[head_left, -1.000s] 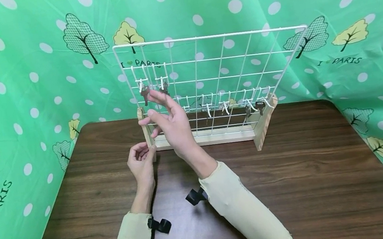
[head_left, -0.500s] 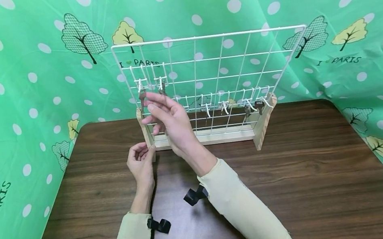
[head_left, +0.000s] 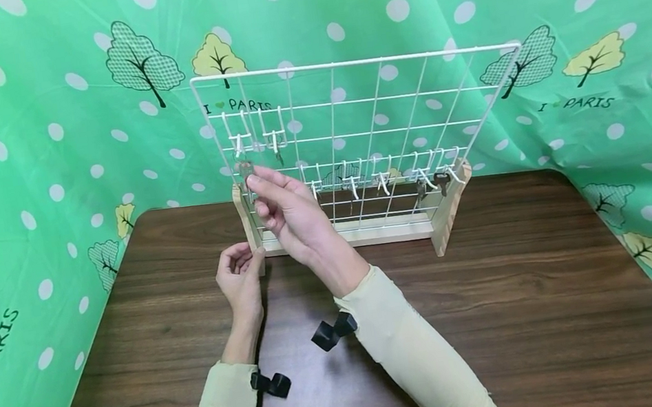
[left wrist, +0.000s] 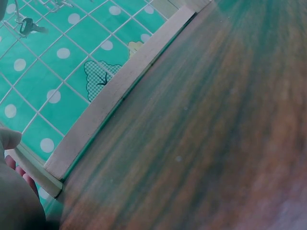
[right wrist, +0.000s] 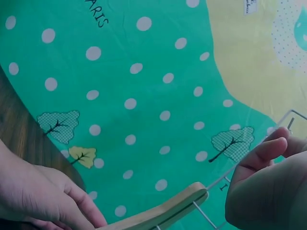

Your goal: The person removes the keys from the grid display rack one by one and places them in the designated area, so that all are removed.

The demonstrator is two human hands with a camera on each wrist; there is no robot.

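Observation:
A white wire grid rack [head_left: 356, 61] on a wooden stand stands at the back of the table. My left hand [head_left: 239, 278] grips the stand's left wooden leg [head_left: 245, 218], thumb in front; in the left wrist view that leg [left wrist: 36, 172] shows between thumb and fingers. My right hand [head_left: 296, 214] is raised at the rack's upper left, thumb and index finger pinching a key [head_left: 246, 169] just below the leftmost hook [head_left: 239, 145]. Whether the key still touches that hook cannot be told. Another key [head_left: 278, 157] hangs from the neighbouring hook [head_left: 275, 140].
Along the rack's lower row hang several white hooks [head_left: 383, 181]. Keys hang at the right end, one of them a dark key [head_left: 442, 181]. A dark wooden table [head_left: 539, 292] lies in front, with a green patterned curtain [head_left: 69, 156] around it.
My right thumb and index finger have come together on the key at the leftmost hook, and the hand has dropped slightly. My left hand stays on the leg.

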